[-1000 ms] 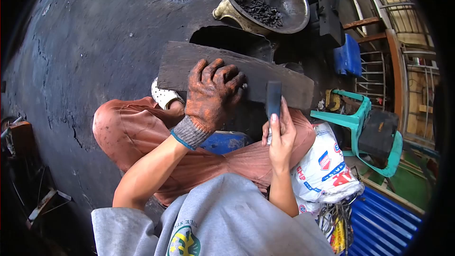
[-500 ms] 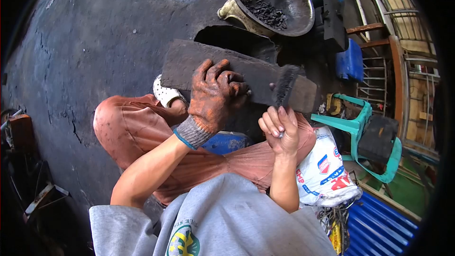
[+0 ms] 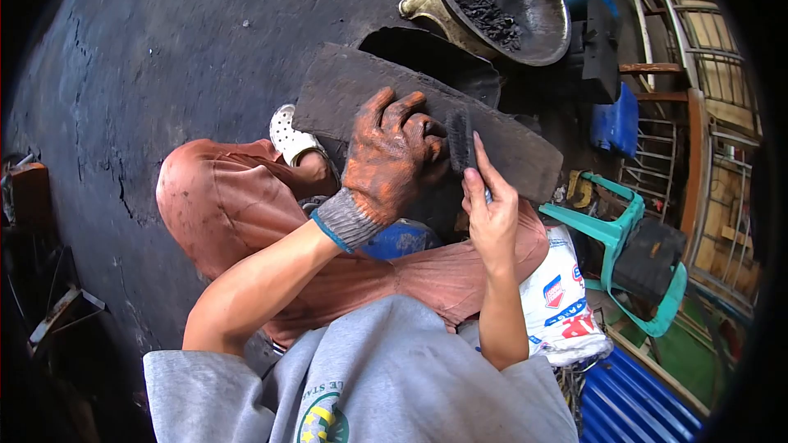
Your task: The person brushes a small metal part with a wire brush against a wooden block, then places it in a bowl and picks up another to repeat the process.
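Note:
My left hand (image 3: 394, 156), in a stained orange work glove with a grey cuff, is closed over a dark wooden board (image 3: 517, 148). Its fingers curl toward the brush, and what they grip is hidden behind the glove. A black-bristled brush (image 3: 460, 135) is in my bare right hand (image 3: 492, 205), the index finger stretched along its side. The bristles are right at the fingertips of the glove, over the middle of the board. Board and hands are above my crossed legs, with part of a blue object (image 3: 398, 239) showing below the glove.
Beyond the board, a large metal bowl (image 3: 546, 29) holds black lumps. A teal plastic stool frame (image 3: 611, 230) stands at the right, near a printed white sack (image 3: 558, 295). A blue container (image 3: 614, 119) is farther back. My white clog (image 3: 287, 135) rests on the dark floor (image 3: 197, 57).
The brush has moved left along the board, from near its right end to beside my gloved fingers. My right index finger has straightened. The whole view has shifted slightly.

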Motion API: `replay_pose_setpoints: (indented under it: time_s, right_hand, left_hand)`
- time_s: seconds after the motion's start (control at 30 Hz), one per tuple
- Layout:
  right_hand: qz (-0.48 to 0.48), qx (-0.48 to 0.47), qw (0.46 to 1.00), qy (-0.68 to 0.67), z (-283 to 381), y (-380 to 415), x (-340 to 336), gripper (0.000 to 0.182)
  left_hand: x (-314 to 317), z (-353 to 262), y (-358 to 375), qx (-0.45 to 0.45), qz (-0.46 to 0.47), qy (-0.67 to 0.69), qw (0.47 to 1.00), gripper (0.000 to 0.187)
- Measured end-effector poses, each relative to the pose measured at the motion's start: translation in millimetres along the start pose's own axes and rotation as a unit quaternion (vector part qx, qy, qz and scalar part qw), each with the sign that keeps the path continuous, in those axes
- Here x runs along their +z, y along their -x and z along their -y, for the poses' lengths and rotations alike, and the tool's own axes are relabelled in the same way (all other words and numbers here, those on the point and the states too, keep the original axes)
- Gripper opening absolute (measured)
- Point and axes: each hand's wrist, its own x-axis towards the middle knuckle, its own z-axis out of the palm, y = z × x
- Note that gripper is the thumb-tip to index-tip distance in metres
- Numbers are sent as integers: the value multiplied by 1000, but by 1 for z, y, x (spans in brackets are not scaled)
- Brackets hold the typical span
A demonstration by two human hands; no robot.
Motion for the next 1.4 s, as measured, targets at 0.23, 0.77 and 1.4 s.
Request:
replay_pose_setpoints:
  time_s: [0.23, 0.77, 1.4]
  right_hand:
    - [-58, -67, 993, 84, -6, 5, 4, 45]
    - [-43, 18, 999, 28, 13, 13, 6, 45]
    - [-53, -20, 998, 9, -18, 47, 15, 52]
  left_hand:
    - [18, 3, 4, -47, -22, 25, 998, 21]
    - [16, 3, 0, -26, -33, 13, 999, 33]
    - [-9, -1, -3, 27, 2, -13, 1000, 34]
